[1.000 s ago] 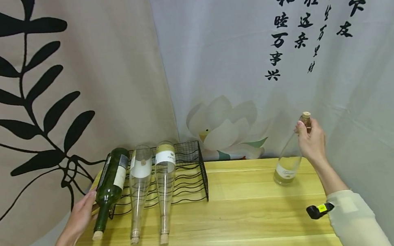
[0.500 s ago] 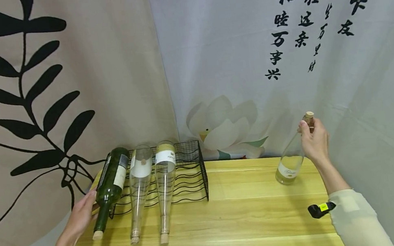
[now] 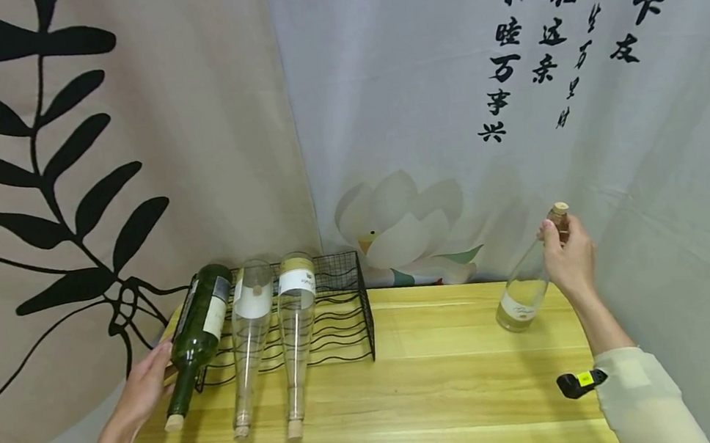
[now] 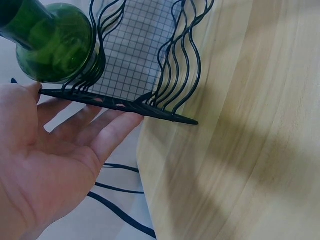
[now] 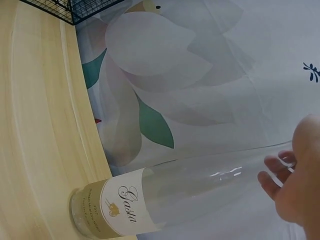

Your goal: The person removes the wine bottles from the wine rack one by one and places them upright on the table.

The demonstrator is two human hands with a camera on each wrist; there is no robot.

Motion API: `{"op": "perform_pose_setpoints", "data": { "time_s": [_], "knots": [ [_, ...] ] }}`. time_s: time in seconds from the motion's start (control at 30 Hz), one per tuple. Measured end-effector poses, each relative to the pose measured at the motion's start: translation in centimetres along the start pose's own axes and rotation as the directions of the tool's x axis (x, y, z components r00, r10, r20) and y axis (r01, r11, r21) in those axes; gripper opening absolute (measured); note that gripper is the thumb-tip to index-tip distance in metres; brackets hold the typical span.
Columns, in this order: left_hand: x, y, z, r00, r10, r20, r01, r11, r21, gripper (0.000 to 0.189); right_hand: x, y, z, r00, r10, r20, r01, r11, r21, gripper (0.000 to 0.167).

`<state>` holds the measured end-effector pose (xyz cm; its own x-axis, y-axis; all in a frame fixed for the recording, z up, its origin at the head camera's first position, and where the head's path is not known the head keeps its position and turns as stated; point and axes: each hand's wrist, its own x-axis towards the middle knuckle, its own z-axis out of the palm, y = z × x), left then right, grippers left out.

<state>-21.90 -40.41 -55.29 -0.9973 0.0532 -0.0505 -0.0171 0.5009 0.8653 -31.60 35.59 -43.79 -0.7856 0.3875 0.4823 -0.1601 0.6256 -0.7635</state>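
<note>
My right hand (image 3: 570,258) grips the neck of a clear corked wine bottle (image 3: 523,293), just below its cork. The bottle leans, neck toward the hand, its base low over the right part of the table; whether the base touches the wood is unclear. In the right wrist view, the same wine bottle (image 5: 120,205) shows a white and gold label. My left hand (image 3: 143,388) touches the left end of a black wire wine rack (image 3: 340,319), fingers fairly straight along its outer side in the left wrist view. A green bottle (image 3: 193,345) lies in the rack beside that hand.
Two clear corked bottles, one pale-labelled (image 3: 252,308) and one gold-based (image 3: 297,284), lie in the rack with necks over its front. The wooden table (image 3: 442,388) ends at the printed curtain (image 3: 393,98) behind. Black leaf shapes decorate the curtain's left side.
My right hand and the clear bottle have shifted slightly to the right, mostly in the first half second. The left hand, the rack and its bottles stay in place.
</note>
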Motion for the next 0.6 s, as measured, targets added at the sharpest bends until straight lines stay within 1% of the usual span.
{"op": "perform_pose_setpoints", "data": {
  "time_s": [0.1, 0.23, 0.4, 0.6],
  "knots": [
    [-0.02, 0.09, -0.09, 1.0, 0.002, -0.002, -0.002, 1.0, -0.011, 0.077, -0.07, -0.06, -0.01, 1.0, -0.004, -0.009, 0.004, 1.0, 0.006, 0.045],
    [-0.07, 0.12, -0.08, 1.0, 0.016, -0.003, -0.016, 0.999, -0.039, 0.077, -0.03, -0.19, -0.13, 1.0, 0.004, -0.005, -0.004, 1.0, 0.015, 0.044],
    [0.04, 0.14, -0.09, 1.0, 0.018, -0.002, -0.018, 0.997, -0.071, 0.077, -0.01, -0.35, -0.27, 1.0, 0.012, -0.002, -0.012, 1.0, 0.029, 0.043],
    [0.08, 0.05, -0.12, 1.0, 0.012, -0.001, -0.012, 0.999, -0.033, 0.077, -0.1, -0.17, -0.37, 1.0, 0.02, -0.003, -0.02, 0.999, 0.025, 0.042]
  ]
}}
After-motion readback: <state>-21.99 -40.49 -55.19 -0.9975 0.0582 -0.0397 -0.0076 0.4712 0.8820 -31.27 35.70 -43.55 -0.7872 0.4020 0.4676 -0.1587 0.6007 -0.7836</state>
